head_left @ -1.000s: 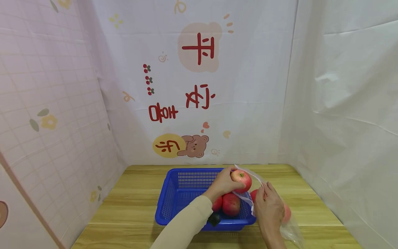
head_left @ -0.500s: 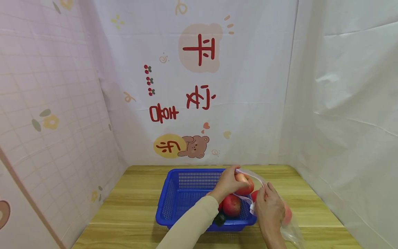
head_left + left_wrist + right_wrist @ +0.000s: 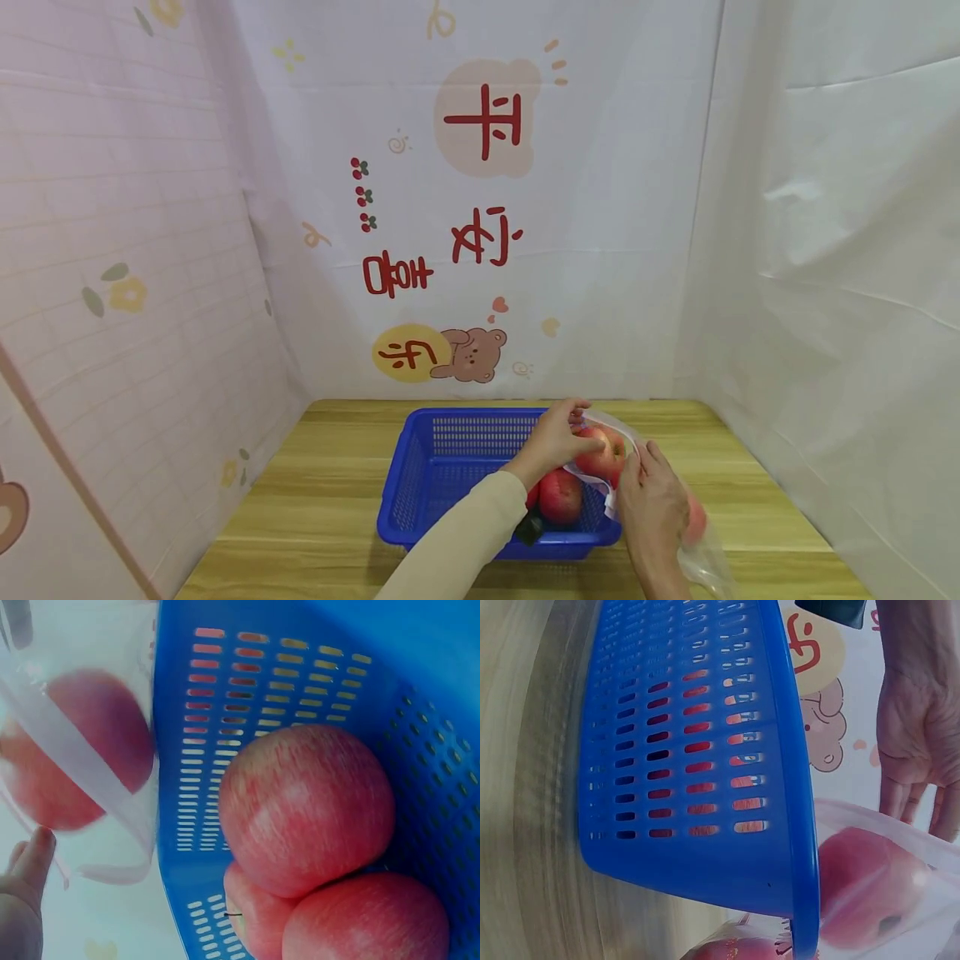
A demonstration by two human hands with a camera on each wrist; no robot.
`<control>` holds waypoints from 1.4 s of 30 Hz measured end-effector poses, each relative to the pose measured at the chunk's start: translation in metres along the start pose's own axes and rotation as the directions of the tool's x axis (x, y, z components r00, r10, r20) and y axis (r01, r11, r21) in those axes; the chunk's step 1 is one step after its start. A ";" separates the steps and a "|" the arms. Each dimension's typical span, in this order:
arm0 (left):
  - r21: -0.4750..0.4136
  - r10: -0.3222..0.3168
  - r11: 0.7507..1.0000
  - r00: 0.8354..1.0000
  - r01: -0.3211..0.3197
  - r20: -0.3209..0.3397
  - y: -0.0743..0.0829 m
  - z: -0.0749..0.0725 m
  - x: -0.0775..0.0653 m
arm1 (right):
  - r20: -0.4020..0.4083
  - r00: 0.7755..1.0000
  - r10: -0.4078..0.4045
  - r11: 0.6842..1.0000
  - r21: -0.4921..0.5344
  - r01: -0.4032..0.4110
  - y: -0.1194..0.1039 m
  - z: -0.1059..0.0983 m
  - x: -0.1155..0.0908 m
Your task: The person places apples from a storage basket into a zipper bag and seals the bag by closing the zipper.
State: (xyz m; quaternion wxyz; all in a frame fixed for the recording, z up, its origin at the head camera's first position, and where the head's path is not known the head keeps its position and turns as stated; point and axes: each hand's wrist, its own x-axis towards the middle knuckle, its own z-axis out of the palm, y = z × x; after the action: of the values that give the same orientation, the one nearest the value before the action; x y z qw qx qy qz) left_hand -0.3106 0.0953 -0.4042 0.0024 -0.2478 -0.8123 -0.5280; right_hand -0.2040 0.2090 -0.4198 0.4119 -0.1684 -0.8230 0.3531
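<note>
A red apple [image 3: 598, 454] lies just inside the mouth of a clear plastic bag [image 3: 708, 560], which has a white band along its opening. My left hand [image 3: 551, 437] is beside the apple with loosened fingers; in the right wrist view this hand [image 3: 922, 727] is apart from the fruit. My right hand [image 3: 651, 504] pinches the bag's edge near the basket's right rim. Another apple [image 3: 696, 518] shows through the plastic beyond that hand. In the left wrist view, the bagged apple [image 3: 97, 750] sits behind the band, one fingertip [image 3: 43, 844] at its lower edge.
A blue perforated basket [image 3: 420, 417] stands on the wooden table [image 3: 300, 500]. Several apples [image 3: 307, 810] lie at its right end, partly hidden by my left arm in the head view. Fabric walls [image 3: 630, 250] enclose the table's back and sides.
The apple has moved right and down from my left hand's grip into the bag's mouth. My left fingers have loosened from it. The right hand has stayed at the bag's edge.
</note>
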 end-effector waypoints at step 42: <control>0.031 -0.050 0.998 0.998 0.051 -0.045 -0.027 -0.055 -0.005 | 0.020 1.000 0.007 1.000 -0.006 -0.007 0.007 -0.001 -0.004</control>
State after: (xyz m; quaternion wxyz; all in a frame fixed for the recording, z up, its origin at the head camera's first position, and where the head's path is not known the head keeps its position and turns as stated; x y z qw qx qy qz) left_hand -0.3315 0.0373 -0.4045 0.0112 -0.2152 -0.8264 -0.5202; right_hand -0.2007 0.2117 -0.4267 0.4017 -0.1690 -0.8276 0.3537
